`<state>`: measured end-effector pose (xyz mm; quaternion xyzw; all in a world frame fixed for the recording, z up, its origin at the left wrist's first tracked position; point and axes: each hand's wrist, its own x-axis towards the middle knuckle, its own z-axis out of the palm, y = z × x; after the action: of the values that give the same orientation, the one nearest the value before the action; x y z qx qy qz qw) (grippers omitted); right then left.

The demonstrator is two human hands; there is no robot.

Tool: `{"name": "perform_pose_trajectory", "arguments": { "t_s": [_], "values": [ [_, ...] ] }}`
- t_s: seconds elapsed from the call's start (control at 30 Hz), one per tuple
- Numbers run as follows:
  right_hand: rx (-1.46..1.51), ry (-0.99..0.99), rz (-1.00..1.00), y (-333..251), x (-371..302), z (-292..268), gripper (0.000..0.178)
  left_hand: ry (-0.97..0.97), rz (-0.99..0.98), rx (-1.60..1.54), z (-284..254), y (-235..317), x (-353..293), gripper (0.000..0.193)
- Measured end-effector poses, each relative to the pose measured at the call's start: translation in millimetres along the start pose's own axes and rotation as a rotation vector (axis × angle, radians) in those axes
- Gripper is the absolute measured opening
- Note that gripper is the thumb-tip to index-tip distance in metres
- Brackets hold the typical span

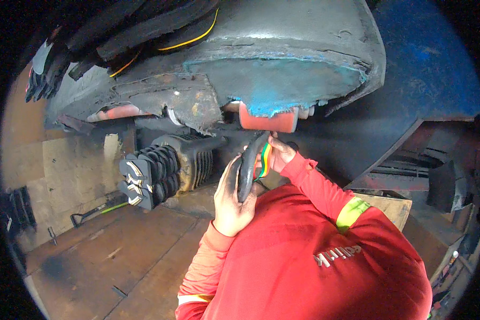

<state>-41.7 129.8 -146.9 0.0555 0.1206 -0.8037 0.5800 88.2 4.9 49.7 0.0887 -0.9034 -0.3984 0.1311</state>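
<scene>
Between my two hands is a dark flip-flop sole (246, 173), held on edge with a green, yellow and red striped layer (265, 160) along one side. My left hand (232, 205) presses against its near left face, fingers stretched along it and blackened. Higher up, my right hand (280, 154) pinches the sole's far right end, with fingers curled. Just beyond that end sits an orange-red sanding roller (269, 118) under a grey housing. Whether the sole touches the roller I cannot tell.
The grey, dust-caked housing (304, 32) with a blue patch (282, 80) overhangs my hands. Left of them stands a stack of dark flip-flops (149, 173) with pale straps. Dark strips (144, 32) lie on top at upper left. A blue panel (426, 69) rises at right.
</scene>
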Motion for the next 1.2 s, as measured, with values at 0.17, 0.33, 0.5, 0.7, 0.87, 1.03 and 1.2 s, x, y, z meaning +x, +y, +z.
{"name": "perform_pose_trajectory", "arguments": {
  "t_s": [0.17, 0.33, 0.5, 0.7, 0.87, 1.03, 1.2],
  "values": [
    [-0.008, 0.090, -0.037, -5.0, 8.2, 15.6, 0.038, 0.025, -0.029, 0.136, 9.9, 1.2, 31.1, 0.053],
    [0.074, 0.254, 0.009, 7.3, -8.2, 28.9, 0.035, -0.046, -0.074, 0.068, 12.4, 9.4, 45.3, 0.051],
    [0.101, 0.263, 0.035, 10.5, -25.1, 22.0, 0.058, -0.120, -0.169, 0.075, 20.2, 19.0, 56.2, 0.048],
    [0.104, 0.344, 0.046, 8.3, -24.8, 17.5, 0.059, -0.175, -0.192, 0.003, 13.6, 21.1, 58.2, 0.059],
    [-0.024, 0.217, -0.053, 1.3, -29.4, 23.0, 0.058, -0.110, -0.182, 0.081, 8.9, 30.1, 41.6, 0.060],
    [0.066, 0.331, -0.011, -2.3, -34.6, 29.3, 0.057, -0.183, -0.226, -0.013, 16.0, 27.4, 55.0, 0.059],
    [0.017, 0.284, -0.070, -5.4, -33.7, 31.8, 0.056, -0.175, -0.299, -0.038, 18.5, 24.2, 56.2, 0.058]
  ]
}}
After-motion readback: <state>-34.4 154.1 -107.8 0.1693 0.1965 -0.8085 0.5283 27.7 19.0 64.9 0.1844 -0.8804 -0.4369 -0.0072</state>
